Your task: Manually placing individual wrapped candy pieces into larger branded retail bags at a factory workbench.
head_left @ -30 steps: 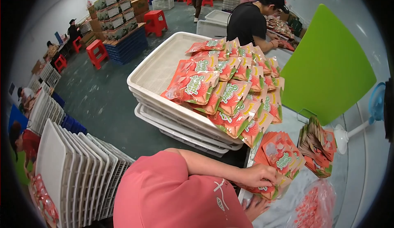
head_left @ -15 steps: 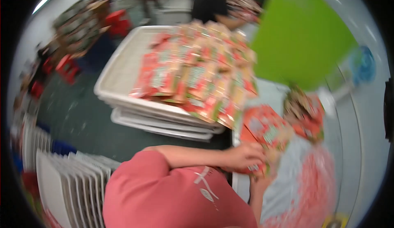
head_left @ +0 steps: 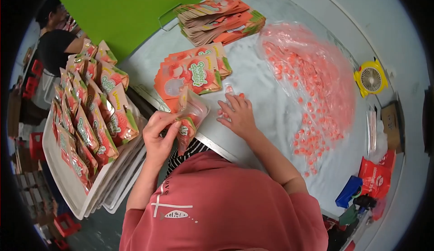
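My left hand pinches a small pouch near the table's front edge; its clear side faces right, and its contents are hard to make out. Fingers apart, my right hand rests low over the tabletop. Small red wrapped pieces lie by its fingertips, some partly under them. Just beyond the left hand is a fanned stack of flat red-orange pouches. To the right a large clear plastic bag spills many small red pieces over the table.
Filled pouches crowd a white tray, atop other trays at left. More flat pouches lie at the back beside a green panel. A yellow fan and a red packet are far right. A person sits at far left.
My view has swung from the tray to the table, so the tray is now at left. My hands, earlier close together at the pouches, are now apart; the left holds a pouch.
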Action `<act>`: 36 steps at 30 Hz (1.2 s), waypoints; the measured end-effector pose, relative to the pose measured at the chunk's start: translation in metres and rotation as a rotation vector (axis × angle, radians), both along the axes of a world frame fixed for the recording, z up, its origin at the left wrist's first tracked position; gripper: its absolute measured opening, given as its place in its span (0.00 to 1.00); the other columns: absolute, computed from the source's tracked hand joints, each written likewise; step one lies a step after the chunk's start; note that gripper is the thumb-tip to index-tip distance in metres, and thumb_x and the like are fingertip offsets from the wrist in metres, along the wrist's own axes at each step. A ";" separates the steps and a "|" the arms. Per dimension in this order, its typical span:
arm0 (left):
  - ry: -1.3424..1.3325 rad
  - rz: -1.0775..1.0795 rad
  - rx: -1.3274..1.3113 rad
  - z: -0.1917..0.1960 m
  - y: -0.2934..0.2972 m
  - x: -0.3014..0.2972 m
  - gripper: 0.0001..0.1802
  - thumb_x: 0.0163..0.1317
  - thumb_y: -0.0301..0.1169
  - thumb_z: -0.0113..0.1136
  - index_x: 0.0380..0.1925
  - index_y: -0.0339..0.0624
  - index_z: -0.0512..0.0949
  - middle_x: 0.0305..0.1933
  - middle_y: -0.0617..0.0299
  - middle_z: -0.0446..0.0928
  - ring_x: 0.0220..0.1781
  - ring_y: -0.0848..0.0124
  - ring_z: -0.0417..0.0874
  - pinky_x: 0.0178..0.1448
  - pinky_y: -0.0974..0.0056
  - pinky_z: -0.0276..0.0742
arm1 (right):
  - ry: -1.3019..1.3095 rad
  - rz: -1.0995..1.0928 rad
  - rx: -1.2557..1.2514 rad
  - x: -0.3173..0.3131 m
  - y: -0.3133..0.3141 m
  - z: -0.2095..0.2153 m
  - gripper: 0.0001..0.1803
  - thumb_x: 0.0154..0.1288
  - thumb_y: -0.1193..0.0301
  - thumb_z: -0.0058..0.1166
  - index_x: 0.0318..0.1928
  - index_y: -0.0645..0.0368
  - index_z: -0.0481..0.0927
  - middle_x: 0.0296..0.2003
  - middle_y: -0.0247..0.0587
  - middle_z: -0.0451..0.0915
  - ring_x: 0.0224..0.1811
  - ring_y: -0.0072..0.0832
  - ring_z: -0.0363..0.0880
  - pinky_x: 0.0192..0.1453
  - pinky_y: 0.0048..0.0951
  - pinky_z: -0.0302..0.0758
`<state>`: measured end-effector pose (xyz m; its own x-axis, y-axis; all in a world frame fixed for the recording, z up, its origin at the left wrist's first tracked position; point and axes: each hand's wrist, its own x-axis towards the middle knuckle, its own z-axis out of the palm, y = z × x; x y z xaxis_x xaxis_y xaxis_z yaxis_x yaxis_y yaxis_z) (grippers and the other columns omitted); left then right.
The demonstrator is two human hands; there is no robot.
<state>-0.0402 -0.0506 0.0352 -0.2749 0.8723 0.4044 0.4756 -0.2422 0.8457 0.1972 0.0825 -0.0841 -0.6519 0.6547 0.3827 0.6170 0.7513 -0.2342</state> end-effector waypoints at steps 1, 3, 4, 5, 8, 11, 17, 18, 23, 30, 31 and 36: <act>0.000 -0.009 -0.005 -0.001 0.000 0.002 0.10 0.57 0.19 0.66 0.40 0.34 0.84 0.34 0.57 0.80 0.37 0.69 0.80 0.42 0.67 0.75 | 0.018 0.008 0.029 -0.001 0.002 -0.001 0.30 0.52 0.55 0.68 0.55 0.48 0.78 0.56 0.41 0.72 0.61 0.43 0.68 0.57 0.52 0.69; -0.006 0.006 -0.021 -0.002 0.000 0.004 0.09 0.57 0.19 0.66 0.40 0.34 0.84 0.34 0.57 0.80 0.37 0.69 0.80 0.41 0.68 0.75 | 0.038 0.010 0.054 0.001 0.009 -0.007 0.23 0.53 0.59 0.68 0.50 0.49 0.80 0.48 0.37 0.76 0.54 0.40 0.73 0.53 0.44 0.73; -0.004 -0.001 -0.024 -0.002 0.001 0.006 0.09 0.57 0.19 0.66 0.40 0.34 0.84 0.34 0.57 0.80 0.37 0.69 0.80 0.41 0.68 0.75 | 0.048 0.050 0.134 0.002 0.014 -0.015 0.20 0.53 0.62 0.67 0.47 0.50 0.80 0.41 0.36 0.76 0.47 0.38 0.74 0.48 0.39 0.74; 0.010 -0.009 -0.037 -0.002 0.003 0.008 0.09 0.57 0.19 0.66 0.40 0.34 0.84 0.34 0.58 0.80 0.36 0.70 0.80 0.41 0.68 0.75 | 0.058 0.091 0.214 0.003 0.017 -0.022 0.17 0.53 0.65 0.67 0.45 0.52 0.81 0.35 0.35 0.75 0.40 0.36 0.76 0.43 0.34 0.76; 0.028 -0.022 -0.060 -0.007 0.007 0.012 0.09 0.57 0.20 0.66 0.39 0.35 0.84 0.34 0.58 0.79 0.36 0.71 0.80 0.40 0.68 0.75 | 0.253 0.006 -0.020 0.005 0.022 -0.021 0.13 0.59 0.68 0.65 0.44 0.54 0.81 0.32 0.33 0.75 0.31 0.27 0.74 0.35 0.28 0.75; 0.038 -0.060 -0.068 -0.008 0.018 0.021 0.09 0.57 0.20 0.67 0.40 0.36 0.85 0.34 0.58 0.79 0.35 0.72 0.80 0.39 0.69 0.75 | 0.914 -0.179 -0.674 0.008 0.029 -0.029 0.09 0.67 0.68 0.59 0.46 0.55 0.79 0.31 0.31 0.74 0.29 0.20 0.70 0.30 0.23 0.72; 0.145 -0.082 -0.108 -0.014 0.032 0.037 0.10 0.58 0.21 0.66 0.41 0.38 0.85 0.32 0.59 0.78 0.31 0.71 0.79 0.36 0.68 0.75 | 1.768 0.158 -1.429 0.000 0.005 0.106 0.16 0.72 0.68 0.51 0.57 0.57 0.73 0.39 0.33 0.74 0.34 0.17 0.71 0.36 0.20 0.71; 0.148 -0.093 -0.105 -0.014 0.035 0.042 0.10 0.58 0.21 0.66 0.41 0.38 0.85 0.32 0.59 0.78 0.31 0.71 0.79 0.36 0.68 0.75 | 1.777 0.155 -1.417 -0.005 0.003 0.118 0.16 0.72 0.68 0.51 0.57 0.57 0.73 0.39 0.33 0.74 0.34 0.17 0.71 0.36 0.20 0.71; 0.195 -0.139 -0.111 -0.011 0.047 0.059 0.10 0.57 0.21 0.67 0.40 0.37 0.85 0.31 0.58 0.77 0.33 0.68 0.81 0.39 0.67 0.76 | 1.832 0.040 -1.165 -0.029 0.003 0.116 0.14 0.72 0.71 0.52 0.55 0.59 0.72 0.42 0.33 0.75 0.40 0.19 0.75 0.45 0.25 0.76; 0.143 -0.158 -0.100 -0.013 0.051 0.066 0.10 0.57 0.21 0.67 0.40 0.37 0.85 0.29 0.59 0.77 0.31 0.70 0.80 0.37 0.66 0.75 | 1.477 0.050 -1.033 -0.006 -0.009 0.090 0.16 0.70 0.77 0.52 0.56 0.61 0.71 0.43 0.35 0.78 0.46 0.19 0.78 0.50 0.24 0.76; 0.156 -0.168 -0.096 -0.014 0.052 0.066 0.10 0.57 0.21 0.68 0.40 0.37 0.85 0.29 0.59 0.77 0.30 0.70 0.79 0.36 0.67 0.75 | 1.439 0.004 -0.988 -0.005 -0.010 0.093 0.14 0.70 0.76 0.52 0.55 0.62 0.72 0.43 0.35 0.78 0.45 0.18 0.78 0.49 0.23 0.76; 0.158 -0.162 -0.100 -0.014 0.053 0.067 0.09 0.57 0.21 0.68 0.39 0.36 0.85 0.28 0.60 0.77 0.29 0.72 0.77 0.33 0.68 0.73 | 1.426 -0.094 -0.879 -0.002 -0.007 0.086 0.07 0.70 0.76 0.53 0.47 0.62 0.76 0.43 0.34 0.77 0.43 0.17 0.76 0.48 0.21 0.75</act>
